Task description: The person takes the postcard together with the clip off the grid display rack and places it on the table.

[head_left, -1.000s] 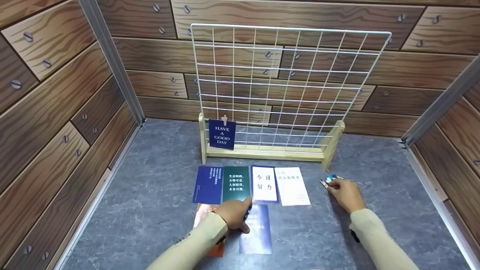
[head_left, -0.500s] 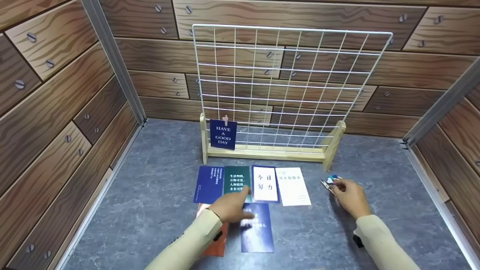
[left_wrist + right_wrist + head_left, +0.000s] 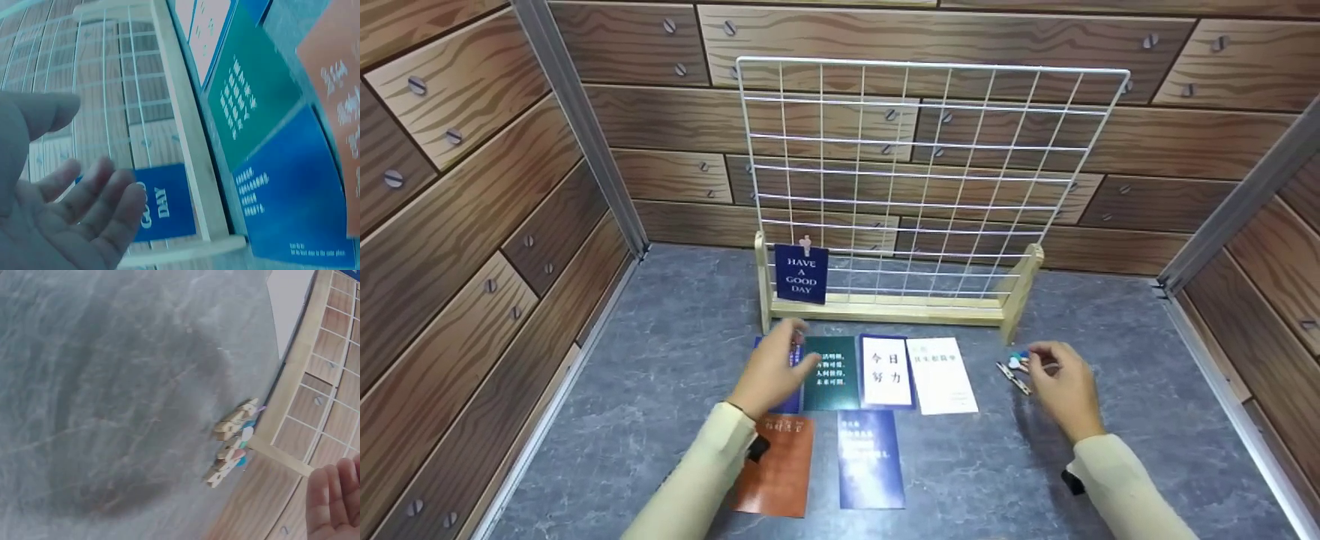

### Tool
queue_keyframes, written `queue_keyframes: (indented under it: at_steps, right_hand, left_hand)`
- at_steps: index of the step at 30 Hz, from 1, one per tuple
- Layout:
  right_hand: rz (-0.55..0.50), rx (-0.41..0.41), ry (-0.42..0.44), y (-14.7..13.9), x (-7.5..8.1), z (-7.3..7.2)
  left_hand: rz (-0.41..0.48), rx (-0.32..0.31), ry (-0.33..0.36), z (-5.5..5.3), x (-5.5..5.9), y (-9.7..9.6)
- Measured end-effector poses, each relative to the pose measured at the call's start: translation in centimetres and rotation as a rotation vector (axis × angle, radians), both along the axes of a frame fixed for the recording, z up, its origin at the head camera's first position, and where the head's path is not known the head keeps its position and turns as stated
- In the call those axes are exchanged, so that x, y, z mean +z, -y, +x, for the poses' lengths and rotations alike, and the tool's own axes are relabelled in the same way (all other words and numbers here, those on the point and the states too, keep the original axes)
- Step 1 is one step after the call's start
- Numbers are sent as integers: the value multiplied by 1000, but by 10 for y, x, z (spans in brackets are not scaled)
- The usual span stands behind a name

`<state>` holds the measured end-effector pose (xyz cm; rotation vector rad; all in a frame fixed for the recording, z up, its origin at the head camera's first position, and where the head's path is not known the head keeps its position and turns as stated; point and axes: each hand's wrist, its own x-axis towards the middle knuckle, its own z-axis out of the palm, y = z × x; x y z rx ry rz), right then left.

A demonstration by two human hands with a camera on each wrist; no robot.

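Note:
My left hand (image 3: 772, 371) hovers over the leftmost blue card (image 3: 292, 197), its fingers spread and holding nothing. Beside that card lie a green card (image 3: 831, 386), a blue-edged white card (image 3: 886, 390) and a plain white card (image 3: 943, 390). An orange card (image 3: 772, 476) and a blue-violet card (image 3: 870, 465) form a nearer row. Several small wooden clothespins (image 3: 229, 441) with coloured ends are bunched at the right. Close beside them is my right hand (image 3: 1063, 386), fingers loosely bent; the right wrist view shows it apart from the clothespins.
Behind the cards stands a white wire grid (image 3: 934, 66) on a pale wooden base (image 3: 885, 309). A pink clip (image 3: 805, 245) holds a navy "HAVE A GOOD DAY" card (image 3: 801, 289) at its lower left. Wood-patterned walls (image 3: 997, 34) enclose the grey marbled surface (image 3: 960, 480).
My left hand has moved left and away from me, from over the green and blue-violet cards to the leftmost blue card, uncovering the orange card. My right hand has stayed by the clothespins.

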<state>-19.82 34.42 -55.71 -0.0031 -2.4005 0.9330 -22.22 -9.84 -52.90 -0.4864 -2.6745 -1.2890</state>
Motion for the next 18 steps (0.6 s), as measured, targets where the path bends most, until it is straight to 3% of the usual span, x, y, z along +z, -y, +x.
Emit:
queue_keyframes:
  at_steps: [4,10,18]
  right_hand:
    - [-38,1,-64,2,6,0]
    - [-69,13,-160,6,11,0]
    - [-70,73,-234,15,13,-2]
  left_hand:
    - [126,61,-88,-8,0,12]
    - [231,126,-186,-15,0,24]
    - [322,157,-205,-19,1,32]
